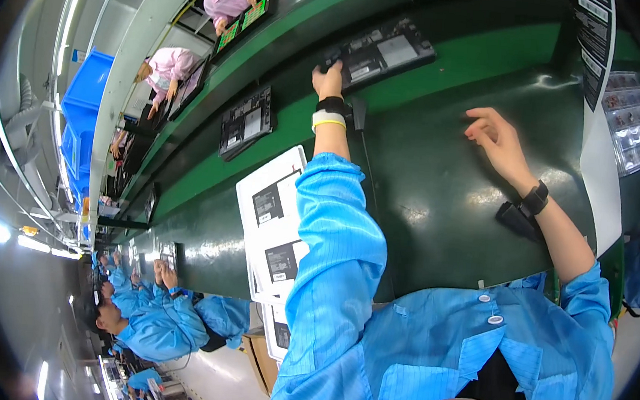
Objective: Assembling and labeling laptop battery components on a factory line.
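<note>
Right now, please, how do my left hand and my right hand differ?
The left hand touches an open dark device; the right hand is apart from it, over the green bench, apparently empty. The left hand's wrist has white and yellow bands; the right hand's wrist has a black band without such colours. Both are bare, with blue sleeves pushed up.

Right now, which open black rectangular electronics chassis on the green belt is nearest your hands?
The upper-right black chassis, its left end right at the left hand; the lower-left black chassis lies well apart from that hand.
</note>
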{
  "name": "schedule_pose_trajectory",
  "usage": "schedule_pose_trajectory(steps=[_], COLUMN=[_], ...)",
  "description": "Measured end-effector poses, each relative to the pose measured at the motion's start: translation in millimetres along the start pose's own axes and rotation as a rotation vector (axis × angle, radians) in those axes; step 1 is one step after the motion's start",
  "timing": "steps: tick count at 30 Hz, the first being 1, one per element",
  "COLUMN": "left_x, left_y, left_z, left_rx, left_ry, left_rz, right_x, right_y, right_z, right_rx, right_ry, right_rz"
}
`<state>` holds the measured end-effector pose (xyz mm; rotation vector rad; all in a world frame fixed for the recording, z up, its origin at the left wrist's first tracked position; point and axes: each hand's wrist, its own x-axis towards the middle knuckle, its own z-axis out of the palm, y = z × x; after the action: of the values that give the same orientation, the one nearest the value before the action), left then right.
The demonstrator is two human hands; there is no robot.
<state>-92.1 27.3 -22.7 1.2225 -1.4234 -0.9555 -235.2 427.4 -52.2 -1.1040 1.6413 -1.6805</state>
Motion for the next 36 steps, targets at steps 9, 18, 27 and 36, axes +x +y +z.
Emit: schedule_pose_trajectory(steps=[9,18,27,36], left_x=[-146,-351,-675,-818], left_y=[129,102,-110,-186], left_z=[-139,-476,-672,-652], left_rx=[-0.056,0.555,0.871,0.834], left_ry=[-0.441,-0.018,0.666,1.045], left_rz=[0.403,0.101,-0.81,-0.968], right_x=[-28,-97,-127,-132], right_y=[26,-35,-31,-19], right_z=[-13,39,56,60], right_rx=[-0.07,-0.12,0.046,-0.015], right_ry=[0.076,-0.487,-0.698,-0.764], right_rz=[0.001,-0.054,0.025,0.089])
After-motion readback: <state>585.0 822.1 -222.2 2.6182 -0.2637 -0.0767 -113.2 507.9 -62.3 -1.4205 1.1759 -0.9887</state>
